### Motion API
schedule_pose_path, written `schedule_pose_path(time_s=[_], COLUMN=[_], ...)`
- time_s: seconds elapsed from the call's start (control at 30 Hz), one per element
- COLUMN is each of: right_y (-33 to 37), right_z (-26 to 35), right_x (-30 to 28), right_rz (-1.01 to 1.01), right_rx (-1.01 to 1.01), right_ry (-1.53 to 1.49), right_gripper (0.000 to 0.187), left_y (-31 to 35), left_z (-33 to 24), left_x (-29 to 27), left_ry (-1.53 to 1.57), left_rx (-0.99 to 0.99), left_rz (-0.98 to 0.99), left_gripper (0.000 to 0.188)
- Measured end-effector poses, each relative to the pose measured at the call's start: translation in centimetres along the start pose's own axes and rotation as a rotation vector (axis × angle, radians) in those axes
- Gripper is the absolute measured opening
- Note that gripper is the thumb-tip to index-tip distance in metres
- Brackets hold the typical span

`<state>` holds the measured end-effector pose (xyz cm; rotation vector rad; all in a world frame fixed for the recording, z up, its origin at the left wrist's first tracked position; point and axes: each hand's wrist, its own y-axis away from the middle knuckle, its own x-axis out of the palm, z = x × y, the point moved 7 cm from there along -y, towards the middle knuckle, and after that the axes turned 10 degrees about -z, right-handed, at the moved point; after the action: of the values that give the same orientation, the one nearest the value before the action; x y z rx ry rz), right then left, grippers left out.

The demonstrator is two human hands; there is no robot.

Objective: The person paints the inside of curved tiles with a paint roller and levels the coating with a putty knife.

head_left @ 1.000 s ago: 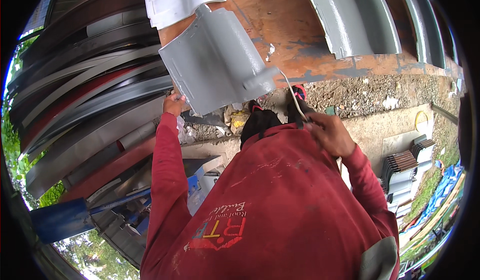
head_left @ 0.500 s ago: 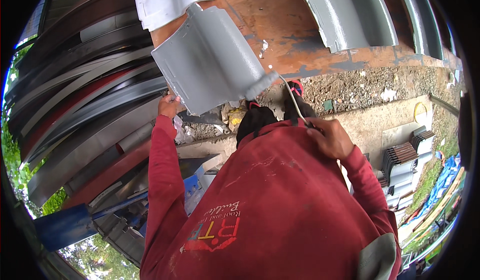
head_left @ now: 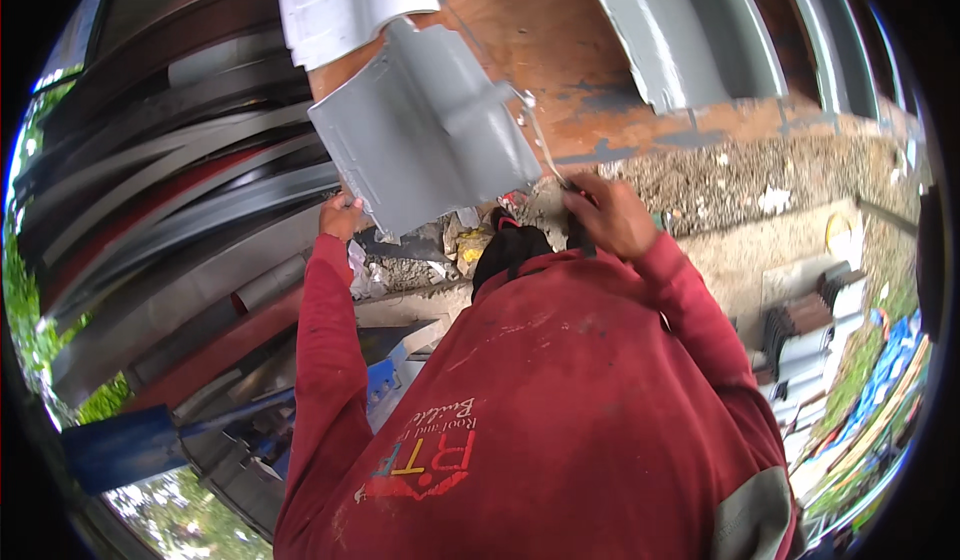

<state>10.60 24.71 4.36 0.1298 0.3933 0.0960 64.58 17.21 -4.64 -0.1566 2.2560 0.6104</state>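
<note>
A curved roof tile (head_left: 385,135), coated grey, lies tilted at the edge of the paint-stained board. My left hand (head_left: 341,218) grips the tile's near left corner between thumb and fingers. In my right hand (head_left: 613,218) is the handle of a small paint roller (head_left: 480,108). Its grey sleeve rests across the right half of the tile, and its thin wire frame bends back toward my fingers. Just beyond the grey tile lies a white, unpainted-looking tile (head_left: 355,5).
Several grey tiles (head_left: 690,30) lie along the brown board (head_left: 560,50) to the right. Long metal trims (head_left: 190,180) are stacked at the left. Below are gravel (head_left: 700,185) and litter. Stacked tiles (head_left: 800,330) stand on the ground at right.
The roller has travelled away from me and left, from the tile's near right corner up onto its right half. My right hand has followed; my left hand keeps its grip.
</note>
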Motion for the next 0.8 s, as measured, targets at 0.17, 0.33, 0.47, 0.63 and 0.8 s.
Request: schedule_pose_path(time_s=[0.17,0.33,0.47,0.63,0.8], right_y=[7.5,4.7,-0.8,-5.6,-8.4], right_z=[-2.5,2.9,9.3,12.9,11.8], right_x=[-4.9,-8.0,-7.4,-0.5,9.6], right_rz=[0.146,0.195,0.248,0.492,0.546], right_rx=[0.153,-0.055,-0.308,-0.433,-0.580], right_ry=[0.080,0.272,0.464,0.868,0.936], right_gripper=[0.023,0.023,0.021,0.010,0.011], left_y=[1.1,2.3,3.2,6.6,11.3], left_z=[-1.8,-1.6,0.9,2.8,12.2], left_x=[-0.2,-0.6,0.2,1.9,6.8], left_ry=[-0.259,-0.252,0.330,0.703,0.690], left_rx=[0.144,0.177,-0.068,-0.215,-0.447], left_rz=[-0.217,-0.347,-0.145,-0.182,-0.321], left_gripper=[0.030,0.031,0.036,0.040,0.047])
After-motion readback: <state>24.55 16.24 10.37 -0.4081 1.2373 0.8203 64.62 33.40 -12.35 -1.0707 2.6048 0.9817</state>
